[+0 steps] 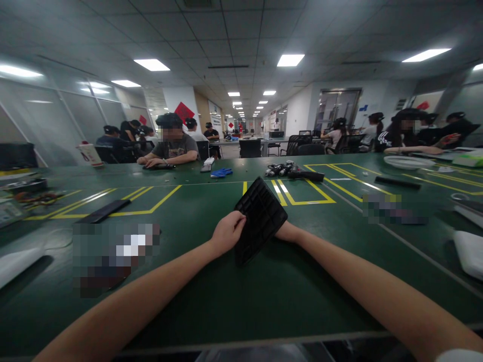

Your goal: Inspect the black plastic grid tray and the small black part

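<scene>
A flat black panel with a grid of raised ribs, like a compartment tray (260,221), is held up at a tilt above the green table. My left hand (229,232) is closed, thumb and fingers pinched at the tray's left edge. From the right, my right hand (287,231) reaches behind the tray and holds it; its fingers are hidden by the tray. The tray's back side does not show.
The green table (211,311) bears yellow tape outlines. Beyond the tray lie a blue glove-like item (221,173) and a heap of dark cables (281,169). A dark bar (104,211) and a blurred-out object (121,256) lie left. A co-worker (171,143) sits opposite.
</scene>
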Demonstrator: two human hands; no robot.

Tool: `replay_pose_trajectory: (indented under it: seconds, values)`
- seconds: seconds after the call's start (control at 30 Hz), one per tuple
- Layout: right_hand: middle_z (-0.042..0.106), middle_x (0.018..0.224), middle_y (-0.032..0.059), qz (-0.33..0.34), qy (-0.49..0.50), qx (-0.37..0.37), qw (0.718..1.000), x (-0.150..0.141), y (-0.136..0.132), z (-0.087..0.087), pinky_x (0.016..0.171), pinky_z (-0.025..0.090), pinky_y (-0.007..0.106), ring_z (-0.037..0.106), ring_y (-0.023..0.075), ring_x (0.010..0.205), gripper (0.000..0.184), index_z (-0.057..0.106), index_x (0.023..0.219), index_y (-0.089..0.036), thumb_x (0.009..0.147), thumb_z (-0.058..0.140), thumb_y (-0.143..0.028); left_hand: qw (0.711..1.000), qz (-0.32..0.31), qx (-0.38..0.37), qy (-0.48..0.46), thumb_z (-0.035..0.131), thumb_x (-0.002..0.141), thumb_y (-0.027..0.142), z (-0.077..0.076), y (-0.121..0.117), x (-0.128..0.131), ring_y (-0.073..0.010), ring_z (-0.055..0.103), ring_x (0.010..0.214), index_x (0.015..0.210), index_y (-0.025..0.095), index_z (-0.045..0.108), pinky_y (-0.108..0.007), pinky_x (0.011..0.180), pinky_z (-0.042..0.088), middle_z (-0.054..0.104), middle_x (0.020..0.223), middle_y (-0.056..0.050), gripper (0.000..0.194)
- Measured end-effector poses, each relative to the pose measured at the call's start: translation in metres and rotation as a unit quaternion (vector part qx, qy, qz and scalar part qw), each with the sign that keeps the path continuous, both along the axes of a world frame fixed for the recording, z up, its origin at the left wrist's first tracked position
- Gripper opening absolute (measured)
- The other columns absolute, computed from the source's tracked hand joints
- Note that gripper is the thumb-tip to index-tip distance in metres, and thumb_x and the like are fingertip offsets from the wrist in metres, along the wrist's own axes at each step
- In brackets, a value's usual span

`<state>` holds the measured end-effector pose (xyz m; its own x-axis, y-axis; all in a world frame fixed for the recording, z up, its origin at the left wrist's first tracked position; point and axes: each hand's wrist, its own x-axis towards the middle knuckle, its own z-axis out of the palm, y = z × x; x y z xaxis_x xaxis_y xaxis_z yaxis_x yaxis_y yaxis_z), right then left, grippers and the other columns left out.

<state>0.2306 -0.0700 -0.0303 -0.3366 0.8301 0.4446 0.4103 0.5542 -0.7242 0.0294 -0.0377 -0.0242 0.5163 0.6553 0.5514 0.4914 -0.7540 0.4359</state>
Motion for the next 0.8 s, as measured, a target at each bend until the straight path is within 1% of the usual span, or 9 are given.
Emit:
replay_pose_trajectory:
  seconds: [0.1,0.2,0.3,0.4,0.47,0.6,0.67,0.7,0.8]
  values:
    - [0.058,0.123,0.0070,-0.001,-0.008,0.005,1.000,0.000,0.000,0.000,0.111,0.022,0.048,0.046,0.0282,0.121,0.031,0.065,0.100,-0.018,0.073,0.057,-0.032,0.999,-0.013,-0.031,-0.015,0.043,0.085,0.026,-0.002,0.002,0.001,-0.0157,0.053,0.069,0.080,0.019,0.054,-0.028,0.065,0.042,0.056,0.075,-0.002,0.014]
    - [0.059,0.121,0.0065,-0.004,-0.011,0.011,1.000,0.000,0.000,0.000,0.111,0.024,0.047,0.047,0.0272,0.119,0.028,0.066,0.098,-0.019,0.074,0.057,-0.030,0.995,0.007,-0.085,-0.042,0.044,0.085,0.031,-0.001,0.004,0.003,-0.0148,0.053,0.064,0.085,0.018,0.053,-0.027,0.061,0.041,0.056,0.072,-0.001,0.016]
    - [0.061,0.118,0.0074,-0.007,-0.015,0.015,1.000,0.000,0.000,0.000,0.109,0.027,0.048,0.050,0.0274,0.116,0.026,0.067,0.096,-0.019,0.074,0.058,-0.029,0.996,0.026,-0.087,-0.021,0.044,0.085,0.031,0.002,0.003,0.003,-0.0149,0.052,0.063,0.083,0.018,0.053,-0.027,0.059,0.040,0.056,0.069,0.000,0.016]
    - [0.063,0.113,0.0077,-0.003,-0.016,0.009,1.000,0.001,0.001,-0.001,0.108,0.029,0.048,0.050,0.0273,0.115,0.027,0.066,0.097,-0.019,0.075,0.056,-0.030,0.998,-0.005,-0.065,-0.003,0.045,0.084,0.025,0.005,0.002,0.001,-0.0145,0.052,0.065,0.086,0.018,0.054,-0.027,0.061,0.040,0.056,0.071,-0.001,0.012]
    - [0.062,0.114,0.0081,0.001,-0.021,0.006,1.000,0.001,0.001,-0.001,0.108,0.029,0.048,0.049,0.0272,0.116,0.029,0.065,0.099,-0.018,0.075,0.056,-0.032,0.998,-0.024,-0.064,-0.009,0.046,0.082,0.024,0.006,0.003,0.000,-0.0134,0.051,0.063,0.088,0.018,0.054,-0.027,0.060,0.040,0.055,0.071,0.000,0.012]
    - [0.059,0.121,0.0106,0.000,-0.042,0.013,0.999,0.001,0.003,-0.002,0.110,0.024,0.050,0.046,0.0287,0.120,0.034,0.064,0.102,-0.015,0.076,0.055,-0.035,0.988,-0.032,-0.129,-0.084,0.053,0.078,0.026,0.005,0.006,0.002,-0.0110,0.047,0.057,0.081,0.017,0.054,-0.024,0.054,0.038,0.052,0.066,0.003,0.009]
    - [0.056,0.125,0.0108,-0.001,-0.044,0.017,0.999,0.001,0.004,-0.002,0.110,0.025,0.050,0.045,0.0285,0.121,0.037,0.062,0.105,-0.015,0.077,0.054,-0.036,0.969,-0.035,-0.198,-0.146,0.057,0.074,0.026,0.005,0.007,0.004,-0.0095,0.045,0.055,0.077,0.017,0.053,-0.021,0.051,0.036,0.050,0.064,0.004,0.010]
    - [0.054,0.127,0.0109,-0.001,-0.045,0.019,0.999,0.002,0.004,-0.003,0.110,0.026,0.049,0.045,0.0283,0.121,0.038,0.061,0.107,-0.015,0.077,0.054,-0.036,0.950,-0.030,-0.249,-0.186,0.057,0.073,0.024,0.006,0.008,0.005,-0.0086,0.044,0.053,0.077,0.017,0.053,-0.020,0.048,0.034,0.049,0.063,0.004,0.009]
    - [0.050,0.132,0.0114,-0.009,-0.057,0.027,0.998,0.002,0.005,-0.004,0.110,0.026,0.048,0.043,0.0285,0.124,0.042,0.058,0.114,-0.014,0.078,0.053,-0.035,0.877,-0.007,-0.387,-0.283,0.051,0.072,0.019,0.012,0.011,0.006,-0.0070,0.041,0.047,0.079,0.017,0.048,-0.018,0.040,0.028,0.048,0.063,0.004,0.009]
